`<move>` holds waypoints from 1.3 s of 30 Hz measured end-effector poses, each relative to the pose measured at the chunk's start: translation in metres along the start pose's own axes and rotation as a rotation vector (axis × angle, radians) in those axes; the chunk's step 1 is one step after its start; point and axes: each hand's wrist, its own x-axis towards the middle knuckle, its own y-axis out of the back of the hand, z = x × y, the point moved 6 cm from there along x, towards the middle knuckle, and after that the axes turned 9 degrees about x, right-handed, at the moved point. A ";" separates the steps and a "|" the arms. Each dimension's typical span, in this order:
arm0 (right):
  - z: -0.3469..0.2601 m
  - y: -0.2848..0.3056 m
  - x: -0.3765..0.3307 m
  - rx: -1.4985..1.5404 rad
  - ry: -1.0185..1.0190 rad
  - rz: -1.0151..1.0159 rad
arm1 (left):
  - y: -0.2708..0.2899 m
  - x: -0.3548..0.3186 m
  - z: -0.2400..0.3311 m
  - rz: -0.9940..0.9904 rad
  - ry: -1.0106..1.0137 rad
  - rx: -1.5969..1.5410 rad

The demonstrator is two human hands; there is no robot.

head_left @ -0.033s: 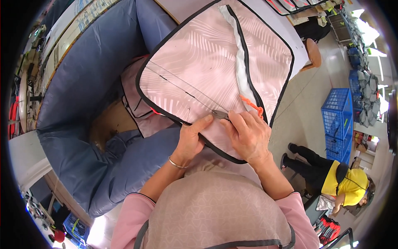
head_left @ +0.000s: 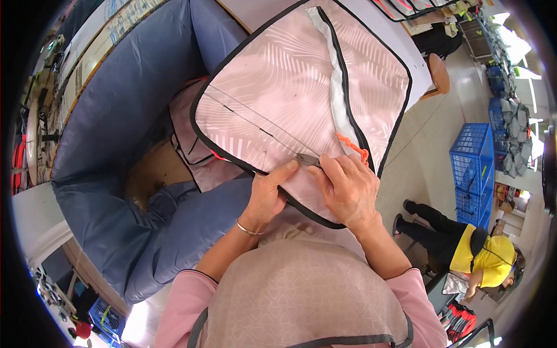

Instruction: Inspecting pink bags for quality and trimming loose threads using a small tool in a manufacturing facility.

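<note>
A pink patterned fabric panel point(head_left: 278, 75) with black edge binding lies across the front of me. A black zipper point(head_left: 342, 75) with a white strip beside it runs down its right side, ending in an orange cord pull point(head_left: 353, 146). My left hand point(head_left: 270, 188) is closed on the panel's near edge, thumb on top and fingers beneath. My right hand point(head_left: 348, 185) is closed around small metal thread snips point(head_left: 307, 159); their tips rest at the panel's surface near my left thumb. Dark thread lines point(head_left: 246, 120) cross the panel toward the tips.
A large blue padded fabric ring point(head_left: 133, 87) stands at the left, with more pink pieces point(head_left: 194, 116) inside it. Blue crates point(head_left: 473, 168) stack at the right. A person in a yellow top point(head_left: 487, 258) is at the lower right. A wooden stool point(head_left: 438, 74) stands beyond the table.
</note>
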 end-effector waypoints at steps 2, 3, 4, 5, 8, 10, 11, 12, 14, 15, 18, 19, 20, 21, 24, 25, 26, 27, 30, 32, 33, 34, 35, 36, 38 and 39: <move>0.000 -0.001 0.001 -0.008 0.008 0.004 | 0.003 0.001 -0.002 0.003 0.002 -0.003; 0.000 -0.001 0.001 -0.017 0.017 0.008 | 0.004 0.002 -0.003 0.005 0.003 -0.007; 0.000 -0.001 0.001 -0.016 0.016 0.006 | 0.004 0.002 -0.003 0.007 0.004 -0.007; -0.001 -0.001 0.003 -0.029 0.024 0.001 | 0.004 0.001 -0.002 0.014 0.005 -0.009; -0.001 -0.003 0.003 -0.054 0.043 0.012 | 0.004 0.001 0.000 0.026 0.005 -0.009; -0.001 -0.003 0.003 -0.065 0.058 0.029 | 0.004 0.001 0.000 0.032 0.003 -0.009; 0.000 -0.004 0.004 -0.054 0.049 0.013 | 0.003 0.001 0.001 0.035 -0.005 -0.011; 0.001 -0.004 0.004 -0.044 0.040 -0.002 | 0.003 0.001 0.001 0.037 -0.012 -0.013; 0.010 -0.001 0.004 0.102 -0.034 0.035 | 0.004 -0.001 0.002 0.042 0.002 -0.010; 0.018 0.000 0.003 0.250 -0.110 0.064 | 0.005 -0.001 0.000 0.054 0.019 -0.011; 0.027 0.002 0.000 0.286 -0.276 -0.007 | 0.003 -0.001 0.005 0.050 0.034 0.006; 0.026 0.002 0.000 0.287 -0.275 -0.007 | 0.002 -0.001 0.004 0.051 0.033 0.005; 0.020 0.002 0.001 0.215 -0.186 -0.005 | 0.002 -0.001 0.004 0.051 0.003 0.026; 0.014 0.002 0.003 0.142 -0.097 -0.002 | 0.002 -0.001 0.005 0.050 -0.027 0.048; 0.008 -0.001 0.006 0.061 0.007 0.027 | 0.005 0.002 0.003 0.025 0.004 0.006; 0.008 -0.002 0.007 0.062 0.006 0.026 | 0.004 0.001 0.004 0.026 0.006 0.006; 0.007 -0.003 0.007 0.033 0.022 0.022 | 0.003 0.001 0.005 0.030 0.000 0.007; 0.006 -0.004 0.008 0.003 0.040 0.018 | 0.003 0.001 0.006 0.033 -0.007 0.007; 0.004 -0.007 0.008 -0.031 0.060 0.029 | 0.006 0.002 0.005 0.043 -0.016 0.013; 0.004 -0.008 0.009 -0.032 0.071 0.037 | 0.007 0.003 0.004 0.042 -0.016 0.012; 0.004 -0.008 0.009 -0.037 0.082 0.045 | 0.007 0.003 0.004 0.037 -0.013 0.011; 0.004 -0.008 0.008 -0.036 0.083 0.045 | 0.006 0.003 0.004 0.038 -0.014 0.011; 0.007 -0.009 0.008 -0.012 0.054 0.026 | 0.006 0.002 0.004 0.045 -0.011 0.009; 0.009 -0.010 0.007 0.009 0.026 0.006 | 0.005 0.002 0.004 0.051 -0.009 0.006; 0.018 -0.008 0.005 0.107 -0.074 0.011 | 0.003 0.001 0.007 0.037 -0.012 0.026; 0.025 -0.008 0.003 0.206 -0.174 0.014 | 0.002 0.001 0.007 0.025 -0.016 0.045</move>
